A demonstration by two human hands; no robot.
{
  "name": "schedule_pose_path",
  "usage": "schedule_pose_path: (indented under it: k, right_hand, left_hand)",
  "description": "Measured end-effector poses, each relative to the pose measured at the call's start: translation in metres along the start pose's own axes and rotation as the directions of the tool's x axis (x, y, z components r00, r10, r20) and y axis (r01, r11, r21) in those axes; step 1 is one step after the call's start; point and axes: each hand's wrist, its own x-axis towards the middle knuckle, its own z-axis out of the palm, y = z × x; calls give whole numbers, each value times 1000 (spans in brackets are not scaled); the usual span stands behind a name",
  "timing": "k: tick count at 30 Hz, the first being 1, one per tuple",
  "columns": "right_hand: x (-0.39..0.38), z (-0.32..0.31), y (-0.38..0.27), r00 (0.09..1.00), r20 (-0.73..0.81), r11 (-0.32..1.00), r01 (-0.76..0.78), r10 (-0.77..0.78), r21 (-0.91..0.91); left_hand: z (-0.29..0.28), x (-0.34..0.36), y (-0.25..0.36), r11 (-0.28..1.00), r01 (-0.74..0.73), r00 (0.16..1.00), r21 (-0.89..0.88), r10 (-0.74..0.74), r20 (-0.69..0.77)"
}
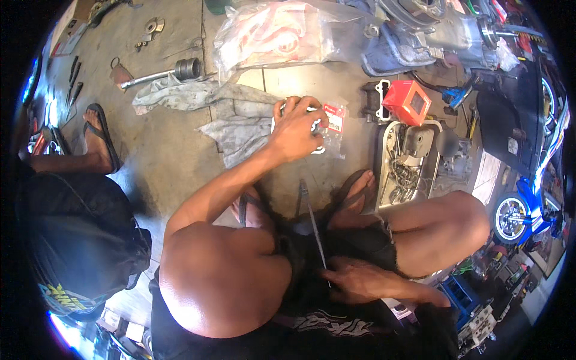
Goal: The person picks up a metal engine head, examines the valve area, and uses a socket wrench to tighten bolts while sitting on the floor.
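My left hand (296, 130) reaches down over the floor, its fingers bent round a flat white-edged part (318, 149) that it mostly hides. Beside those fingers lies a clear plastic packet (335, 120) with a red and white label. A grey rag (240, 129) is spread just left of that hand. Near my lap, my right hand (360, 280) is closed on a long thin tool (315, 225). The tool slants up and away between my feet, with a wider, darker tip; its exact kind is unclear.
At the right stand a red box (408, 102) and a metal tray (384, 174) of engine parts. Plastic-wrapped parts (270, 39) lie ahead. A socket-ended metal bar (159, 75) rests on the rag's far side. Another person in a dark cap (84, 234) sits at my left.
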Motion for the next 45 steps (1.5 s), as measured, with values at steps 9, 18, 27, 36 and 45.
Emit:
schedule_pose_path:
  k: [9,18,27,36,45]
  right_hand:
    - [-13,-5,-24,970,-136,979,-200,202,29]
    - [-95,-65,-65,410,-833,850,-511,373,129]
    - [-93,-70,-60,42,-991,958,-264,127,111]
    - [-98,-93,-41,259,-965,961,-276,48,-27]
    - [-94,-101,-30,255,-967,959,-274,4,-68]
  left_hand:
    - [-4,-1,-5,999,-11,1000,35,11,9]
    - [-1,-5,-10,1000,6,999,-7,-6,-38]
    - [3,-2,-10,999,-5,1000,-49,4,-18]
    - [-4,-3,-8,999,-3,1000,-36,3,11]
    - [-3,-4,-10,999,-23,1000,-41,23,-6]
